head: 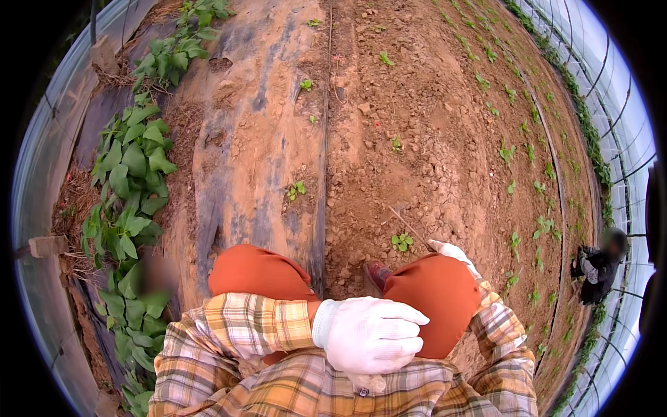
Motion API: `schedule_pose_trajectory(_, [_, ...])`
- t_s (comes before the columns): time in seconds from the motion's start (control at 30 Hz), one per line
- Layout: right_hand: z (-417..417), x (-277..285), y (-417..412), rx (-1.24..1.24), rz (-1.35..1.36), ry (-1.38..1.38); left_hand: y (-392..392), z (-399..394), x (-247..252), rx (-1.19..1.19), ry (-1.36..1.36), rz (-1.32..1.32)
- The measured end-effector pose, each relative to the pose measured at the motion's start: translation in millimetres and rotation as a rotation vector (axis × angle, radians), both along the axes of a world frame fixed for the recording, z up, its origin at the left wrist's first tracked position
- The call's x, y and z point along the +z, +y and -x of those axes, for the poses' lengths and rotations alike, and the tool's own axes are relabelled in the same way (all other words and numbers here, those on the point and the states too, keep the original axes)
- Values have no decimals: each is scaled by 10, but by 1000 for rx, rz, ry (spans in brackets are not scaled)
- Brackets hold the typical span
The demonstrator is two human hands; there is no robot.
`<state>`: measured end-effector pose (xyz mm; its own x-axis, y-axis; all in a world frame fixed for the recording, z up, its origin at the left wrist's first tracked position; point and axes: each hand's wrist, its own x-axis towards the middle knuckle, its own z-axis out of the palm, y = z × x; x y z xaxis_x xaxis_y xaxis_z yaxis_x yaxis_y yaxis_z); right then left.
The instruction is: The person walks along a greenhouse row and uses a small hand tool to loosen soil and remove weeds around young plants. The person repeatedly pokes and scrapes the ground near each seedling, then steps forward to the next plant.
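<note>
My left hand [372, 336], in a white knit glove, rests in front of my shirt between my orange-clad knees, its fingers pointing right and slightly curled; nothing shows in it, though the palm is hidden. Beyond my right knee, my right hand [453, 252] is also gloved in white and mostly hidden by the knee. A thin brown stick or rod [409, 222] reaches from its fingertips over the soil. Just left of that hand, a small green seedling [402, 242] grows near my shoe [378, 273]. Another seedling [296, 190] stands ahead of my left knee.
A drip line [326, 104] runs lengthwise ahead. Soil-covered black plastic mulch [245, 130] lies left of it. Bushy leafy plants [130, 161] line the left wall. Rows of seedlings [507, 152] cover the right side. A crouching person [599, 268] is at the far right, by the greenhouse film [628, 120].
</note>
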<state>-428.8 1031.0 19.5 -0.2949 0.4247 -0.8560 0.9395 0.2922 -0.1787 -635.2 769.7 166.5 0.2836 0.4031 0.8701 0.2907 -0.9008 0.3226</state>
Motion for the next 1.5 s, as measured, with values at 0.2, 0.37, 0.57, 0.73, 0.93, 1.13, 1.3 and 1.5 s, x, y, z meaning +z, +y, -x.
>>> schedule_pose_trajectory(0.2, [726,187,20,176,-144,-44,216,100,-141,0,57,66])
schedule_pose_trajectory(0.37, [1223,-428,458,-97,-439,159,330,354,-272,55,43,282])
schedule_pose_trajectory(0.57, [1996,-1152,1464,-483,-530,433,909,765,-457,116,-43,411])
schedule_pose_trajectory(0.73, [2694,-1681,2071,-385,-706,444,1137,1133,-892,268,-56,649])
schedule_pose_trajectory(0.93, [3025,-2074,1944,-298,-619,236,1259,1262,-1213,315,-121,731])
schedule_pose_trajectory(1.13, [2985,-2157,1473,-272,-457,229,1304,1308,-1230,317,-146,718])
schedule_pose_trajectory(1.3, [2899,-2125,1352,-310,-430,281,1285,1252,-1218,286,-128,732])
schedule_pose_trajectory(1.5, [2586,-2044,1051,-336,-344,308,1304,1210,-1191,283,-134,740])
